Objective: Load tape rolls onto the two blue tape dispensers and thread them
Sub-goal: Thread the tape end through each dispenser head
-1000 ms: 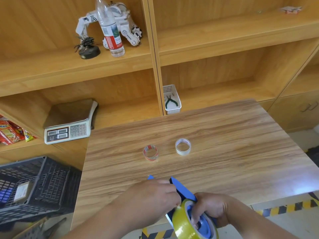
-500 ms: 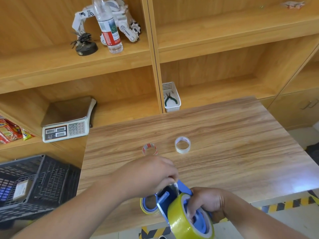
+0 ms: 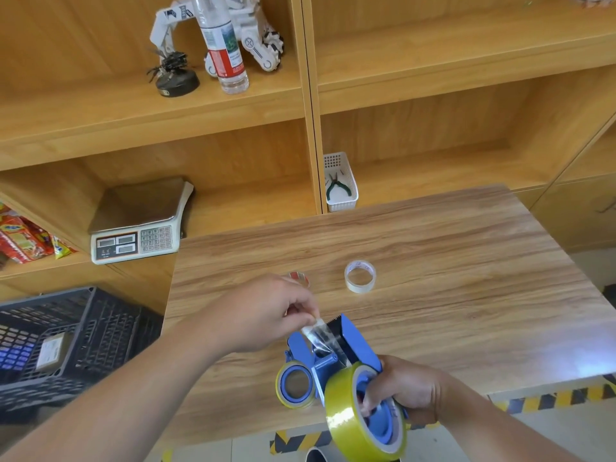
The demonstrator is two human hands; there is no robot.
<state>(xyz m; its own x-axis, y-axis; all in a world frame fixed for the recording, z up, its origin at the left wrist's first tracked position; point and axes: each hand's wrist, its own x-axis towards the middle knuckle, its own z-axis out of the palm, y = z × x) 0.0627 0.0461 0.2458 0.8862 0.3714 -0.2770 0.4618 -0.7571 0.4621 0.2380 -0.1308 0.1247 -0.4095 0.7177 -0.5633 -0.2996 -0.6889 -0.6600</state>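
Observation:
My right hand [image 3: 405, 391] grips a blue tape dispenser [image 3: 355, 341] over the table's near edge, with a large yellow tape roll [image 3: 346, 415] on its hub. My left hand [image 3: 263, 315] pinches the clear free end of the tape [image 3: 316, 331] and holds it stretched up from the roller toward the serrated blade. A second blue dispenser [image 3: 295, 383] with a yellow roll lies on the table just left of the held one. Two small tape rolls lie farther back: a white one [image 3: 360, 276] and a red-printed one [image 3: 300, 277], partly hidden by my left hand.
The wooden table [image 3: 433, 261] stands against wooden shelving. A white basket with pliers [image 3: 340, 183] and a scale [image 3: 136, 228] sit on the lower shelf. A black crate [image 3: 66, 345] stands at the left. Yellow-black floor tape [image 3: 550, 400] runs below the table edge.
My left hand pulled the tape end up and away from the roll, stretching a clear strip toward the blade. The second dispenser, hidden before, came into view on the table.

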